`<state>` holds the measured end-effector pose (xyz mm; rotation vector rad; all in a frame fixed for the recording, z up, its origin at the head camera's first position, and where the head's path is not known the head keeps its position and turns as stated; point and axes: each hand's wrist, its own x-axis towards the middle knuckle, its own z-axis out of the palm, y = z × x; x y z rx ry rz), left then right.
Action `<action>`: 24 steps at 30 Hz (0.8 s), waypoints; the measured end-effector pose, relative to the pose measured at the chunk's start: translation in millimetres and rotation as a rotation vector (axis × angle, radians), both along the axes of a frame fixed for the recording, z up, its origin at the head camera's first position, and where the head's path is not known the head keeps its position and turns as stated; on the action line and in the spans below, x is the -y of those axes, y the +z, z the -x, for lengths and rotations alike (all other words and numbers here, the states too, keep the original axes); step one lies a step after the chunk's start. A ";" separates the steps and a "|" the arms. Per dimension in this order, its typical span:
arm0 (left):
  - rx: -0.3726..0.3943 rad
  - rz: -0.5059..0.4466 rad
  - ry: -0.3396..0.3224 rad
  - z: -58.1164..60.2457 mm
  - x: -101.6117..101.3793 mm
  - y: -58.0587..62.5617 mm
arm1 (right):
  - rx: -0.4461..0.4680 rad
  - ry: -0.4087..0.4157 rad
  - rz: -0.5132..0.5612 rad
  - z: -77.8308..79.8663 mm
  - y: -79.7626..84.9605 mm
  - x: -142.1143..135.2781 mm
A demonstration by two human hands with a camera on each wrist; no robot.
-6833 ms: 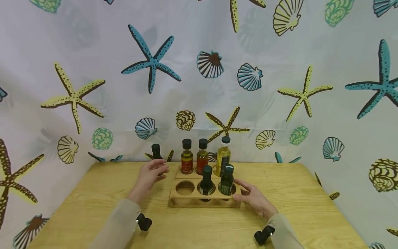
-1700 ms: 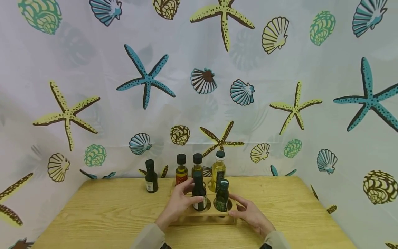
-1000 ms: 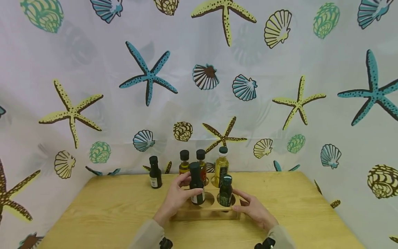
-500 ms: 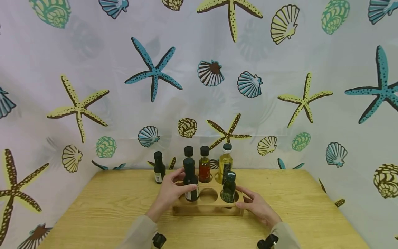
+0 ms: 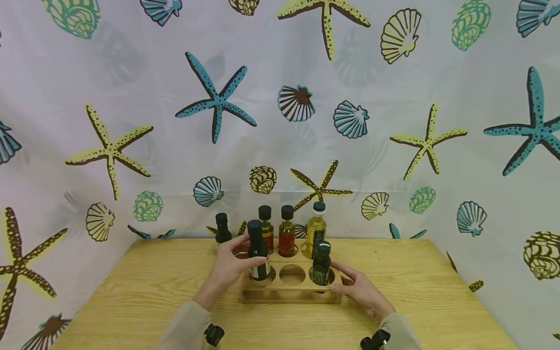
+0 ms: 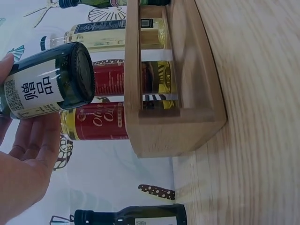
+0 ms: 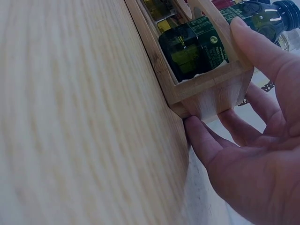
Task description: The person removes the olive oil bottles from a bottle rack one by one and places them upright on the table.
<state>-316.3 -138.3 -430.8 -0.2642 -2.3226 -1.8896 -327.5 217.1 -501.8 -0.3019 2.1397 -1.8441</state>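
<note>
My left hand (image 5: 227,265) grips a dark glass bottle (image 5: 258,253) with a black cap and white label. In the left wrist view the base of this bottle (image 6: 84,70) is outside the wooden bottle rack (image 6: 154,136), above its top board. It is over the front left hole in the head view. My right hand (image 5: 360,291) holds the rack's right end, the thumb (image 7: 255,44) at the top board and the other fingers against the end panel. Close to that thumb, a green bottle (image 5: 322,265) stands in the front right hole. The front middle hole holds no bottle.
Two red-labelled oil bottles (image 5: 287,236) and a yellow oil bottle (image 5: 316,231) stand in the rack's back row. Left of the rack, another dark bottle (image 5: 222,228) stands on the wooden table (image 5: 153,282). A patterned curtain (image 5: 280,150) hangs behind.
My left hand let go of the other dark bottle at back left, then lifted this one out of the front middle hole and carried it left. The right hand stays at the rack's end.
</note>
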 end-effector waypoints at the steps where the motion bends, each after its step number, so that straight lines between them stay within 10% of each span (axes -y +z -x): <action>1: -0.002 0.005 0.001 0.6 1.4 -0.3 | 0.000 0.000 -0.002 -0.4 0.1 0.0; 12: -0.087 0.081 0.035 8.7 17.8 -2.7 | 0.001 -0.010 -0.014 -2.7 -1.9 -3.9; 24: -0.018 0.090 0.052 8.4 41.7 -3.5 | -0.006 -0.039 -0.049 -1.4 -1.0 0.6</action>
